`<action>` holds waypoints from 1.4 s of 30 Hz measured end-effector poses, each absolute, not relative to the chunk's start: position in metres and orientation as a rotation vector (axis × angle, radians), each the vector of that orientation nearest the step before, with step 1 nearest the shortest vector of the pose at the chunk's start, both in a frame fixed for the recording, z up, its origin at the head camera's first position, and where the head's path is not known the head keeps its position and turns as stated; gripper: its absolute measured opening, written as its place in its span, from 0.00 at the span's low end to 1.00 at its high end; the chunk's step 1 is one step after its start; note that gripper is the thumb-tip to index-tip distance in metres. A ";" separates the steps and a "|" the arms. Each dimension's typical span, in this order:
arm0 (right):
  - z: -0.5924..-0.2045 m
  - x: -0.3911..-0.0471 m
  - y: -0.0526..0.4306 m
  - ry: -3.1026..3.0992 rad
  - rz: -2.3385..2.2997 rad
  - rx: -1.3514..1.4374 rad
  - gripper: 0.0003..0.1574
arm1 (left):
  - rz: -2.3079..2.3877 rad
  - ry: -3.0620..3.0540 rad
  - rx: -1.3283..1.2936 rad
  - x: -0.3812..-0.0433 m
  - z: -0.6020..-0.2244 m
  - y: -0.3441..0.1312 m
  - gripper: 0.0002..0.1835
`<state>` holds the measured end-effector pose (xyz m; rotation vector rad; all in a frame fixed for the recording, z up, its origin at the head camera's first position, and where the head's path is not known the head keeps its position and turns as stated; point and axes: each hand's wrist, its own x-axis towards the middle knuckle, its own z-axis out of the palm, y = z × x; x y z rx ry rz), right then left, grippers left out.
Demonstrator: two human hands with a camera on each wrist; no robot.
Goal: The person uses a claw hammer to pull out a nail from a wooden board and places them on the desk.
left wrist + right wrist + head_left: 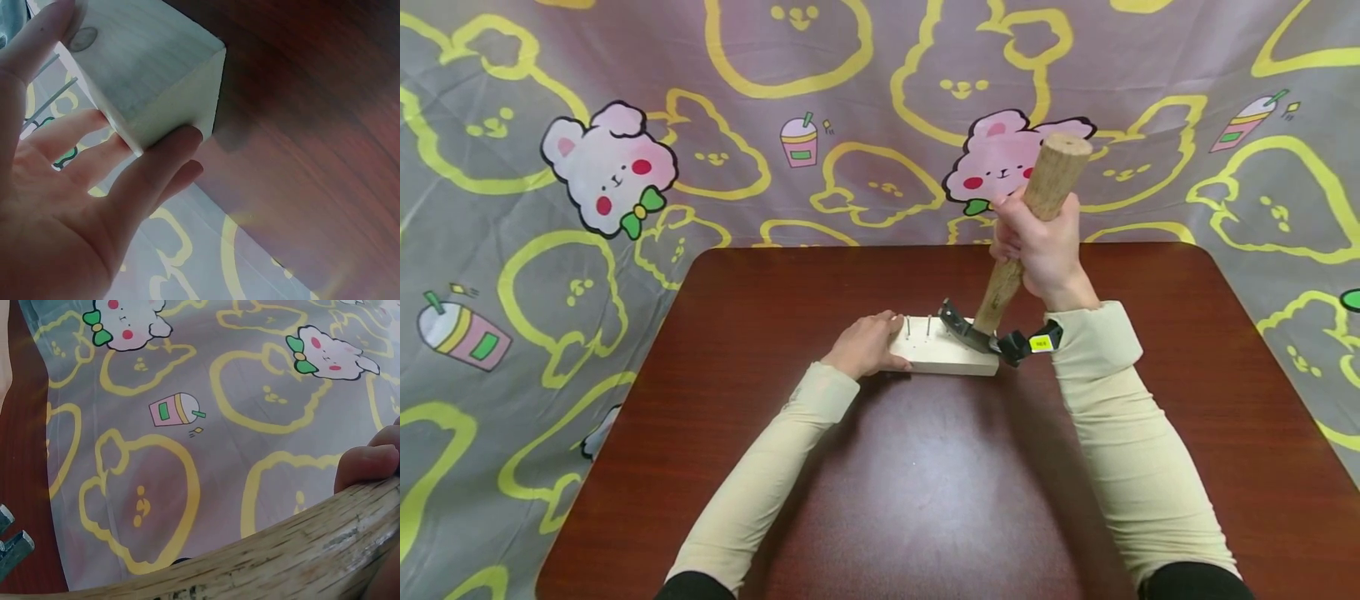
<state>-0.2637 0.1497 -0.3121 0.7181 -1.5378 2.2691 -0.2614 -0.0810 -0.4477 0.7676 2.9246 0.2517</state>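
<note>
A pale wooden block [943, 357] lies on the table with thin nails [908, 326] standing upright from its top. My left hand [863, 344] grips the block's left end, its thumb along the front side. In the left wrist view, the fingers of the left hand [69, 169] curl about the end of the wooden block [156, 75]. My right hand [1041, 242] holds a claw hammer [1000, 287] by its thick wooden handle, which leans up to the right. The dark hammer head is over the block's right part, hiding some of it. Claw tips [15, 547] show in the right wrist view.
The block lies on a reddish-brown table [760, 317]. A cartoon-printed cloth [865, 108] hangs behind the table and along both sides. A small dark device with a yellow label [1042, 342] sits at the right wrist.
</note>
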 end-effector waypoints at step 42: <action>-0.319 -0.247 0.180 -1.265 2.421 0.784 0.19 | 0.229 2.892 0.832 -0.263 -0.443 -0.080 0.42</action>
